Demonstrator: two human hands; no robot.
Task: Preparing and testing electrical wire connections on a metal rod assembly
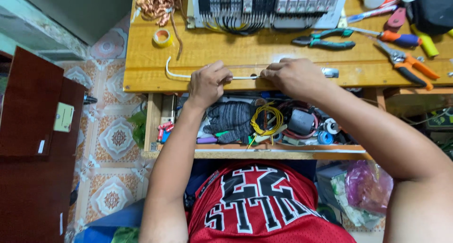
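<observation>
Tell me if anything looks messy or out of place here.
The open drawer under the table is crammed with tangled wire coils and a glove. Loose copper wire sprawls at the table's back. Both hands, left and right, pinch a white wire.

From my feed I see a wooden workbench (pixel 141 78) with an open drawer (pixel 255 153) under its front edge. Patterned floor tiles (pixel 113 139) lie at left, beside a dark red-brown cabinet (pixel 28 144). The light is bright and even.
</observation>
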